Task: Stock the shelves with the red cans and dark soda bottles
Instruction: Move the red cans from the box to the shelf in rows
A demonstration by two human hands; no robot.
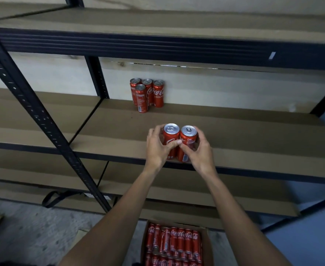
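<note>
Two red cans stand upright side by side at the front edge of the middle shelf (253, 135). My left hand (157, 146) grips the left can (170, 134), thumb across its front. My right hand (198, 152) grips the right can (188, 136) from the right side. Several red cans (148, 94) stand in a tight cluster at the back of the same shelf, against the wall. A cardboard box (208, 244) on the floor below holds several red cans (177, 242) lying on their sides. No dark bottles are in view.
The black metal rack has a slanted upright post (42, 120) at the left and an upper shelf beam (157, 45) overhead. A lower shelf (234, 198) sits beneath. A black strap (52, 198) lies near the floor at the left. The floor is grey concrete.
</note>
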